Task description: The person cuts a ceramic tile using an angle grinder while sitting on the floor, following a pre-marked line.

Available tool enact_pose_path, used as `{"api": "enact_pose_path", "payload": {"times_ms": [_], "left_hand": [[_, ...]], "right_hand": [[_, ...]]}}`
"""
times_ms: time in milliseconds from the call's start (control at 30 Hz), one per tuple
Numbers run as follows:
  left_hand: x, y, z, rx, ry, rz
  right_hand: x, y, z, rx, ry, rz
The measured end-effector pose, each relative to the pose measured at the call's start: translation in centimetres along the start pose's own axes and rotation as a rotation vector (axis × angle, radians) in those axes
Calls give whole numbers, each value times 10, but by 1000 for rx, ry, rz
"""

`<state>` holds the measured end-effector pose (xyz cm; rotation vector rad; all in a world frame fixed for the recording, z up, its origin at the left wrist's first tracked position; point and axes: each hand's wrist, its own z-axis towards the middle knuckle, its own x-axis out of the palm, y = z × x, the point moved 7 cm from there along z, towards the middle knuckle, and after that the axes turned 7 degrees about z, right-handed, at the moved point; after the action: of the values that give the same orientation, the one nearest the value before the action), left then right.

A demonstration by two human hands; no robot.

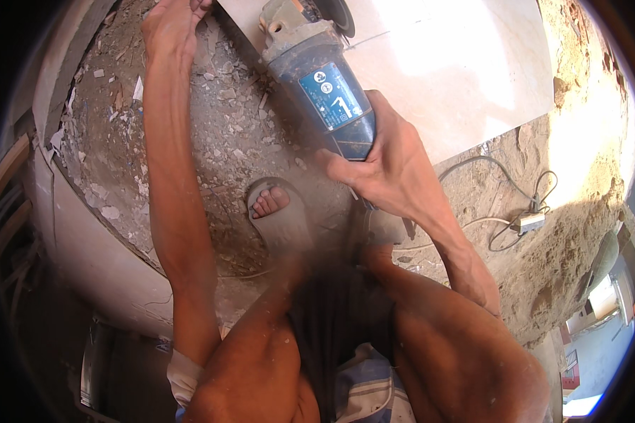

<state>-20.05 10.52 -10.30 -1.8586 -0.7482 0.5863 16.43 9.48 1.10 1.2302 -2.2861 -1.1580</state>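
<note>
An angle grinder [310, 77] with a blue body and a metal head lies angled at the upper middle, its disc [340, 15] at the top. My right hand [374, 158] is closed round its rear end. A large pale, veined tile [444, 77] spans the top right under bright light, a thin dark line across it. My left hand [173, 28] is at the top edge of the view, fingers curled at the tile's left corner; whether they grip it is hard to see, as the fingertips are cut off.
My sandalled foot [271, 215] rests on rubble-strewn ground [106, 162]. Cables with a plug block [529, 223] lie at the right beside a rough, broken surface [571, 268]. A pale curved ledge [85, 233] borders the left, with wooden pieces [14, 162] beyond it.
</note>
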Motion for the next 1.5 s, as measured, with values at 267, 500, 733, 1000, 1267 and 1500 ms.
{"api": "enact_pose_path", "payload": {"times_ms": [267,500,733,1000,1267,1500], "left_hand": [[-2,-1,1,0,-14,11],[-2,0,4,19,2,-13],[-3,1,7,31,28,-24],[0,0,4,35,11,-13],[-3,1,4,18,5,1],[-3,0,6,35,24,-18]], "right_hand": [[0,-1,-2,15,0,14],[0,-7,-5,11,1,-21],[-1,-7,-8,23,6,-19],[-2,-7,-10,36,-2,-22],[0,-9,-12,37,-9,-7],[0,-7,-14,65,3,5]]}}
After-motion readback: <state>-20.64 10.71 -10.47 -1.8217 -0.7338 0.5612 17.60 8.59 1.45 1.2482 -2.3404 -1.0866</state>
